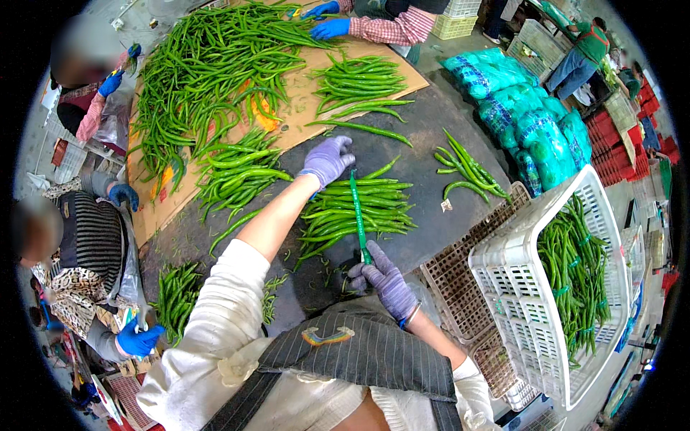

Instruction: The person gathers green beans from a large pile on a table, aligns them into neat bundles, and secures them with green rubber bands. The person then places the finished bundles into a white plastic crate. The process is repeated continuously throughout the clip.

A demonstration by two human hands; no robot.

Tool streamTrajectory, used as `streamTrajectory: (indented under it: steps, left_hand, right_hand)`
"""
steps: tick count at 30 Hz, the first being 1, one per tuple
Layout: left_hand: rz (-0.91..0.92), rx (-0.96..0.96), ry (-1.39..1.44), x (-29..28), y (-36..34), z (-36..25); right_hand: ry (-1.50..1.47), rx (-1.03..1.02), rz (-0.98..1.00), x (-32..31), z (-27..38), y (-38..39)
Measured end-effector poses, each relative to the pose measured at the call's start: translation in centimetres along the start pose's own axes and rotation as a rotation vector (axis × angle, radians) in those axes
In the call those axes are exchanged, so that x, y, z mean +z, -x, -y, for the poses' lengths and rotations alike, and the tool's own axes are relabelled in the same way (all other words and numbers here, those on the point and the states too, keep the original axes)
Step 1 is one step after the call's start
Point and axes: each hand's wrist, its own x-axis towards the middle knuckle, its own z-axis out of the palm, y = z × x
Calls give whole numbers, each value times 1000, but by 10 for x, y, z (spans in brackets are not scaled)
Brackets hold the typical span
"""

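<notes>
Dark table (431,129): hands pinching green tape (357,215).

Both hands gloved, pale purple. Left hand (328,160) stretched well forward from the body, arm nearly straight, forearm bare from the pushed-up white sleeve to the glove cuff. Fingers curled downward, knuckles up, thumb side toward the right. Right hand (384,279) held close to the torso, elbow bent sharply, wrist cocked inward. Its fingers are pinched together, pointing up and left. The 2 hands sit well apart, one far, one near.
</notes>
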Motion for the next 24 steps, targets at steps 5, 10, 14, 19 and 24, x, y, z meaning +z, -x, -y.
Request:
streamTrajectory:
  steps: [5, 10, 14, 19, 24]
  left_hand:
    - [375, 309, -312, -38, 55, -62]
    - [197, 383, -647, -7, 113, -68]
    - [157, 197, -687, 14, 113, -74]
    - [246, 124, -787, 21, 108, -80]
    - [222, 158, -784, 26, 112, -74]
  right_hand:
    - [-71, -14, -4, -5, -5, -4]
    - [-63, -26, 14, -8, -6, -7]
    - [-47, -18, 0, -8, -4, -8]
    - [-31, -17, -20, -7, 1, -5]
    - [-38, -38, -47, -10, 0, -2]
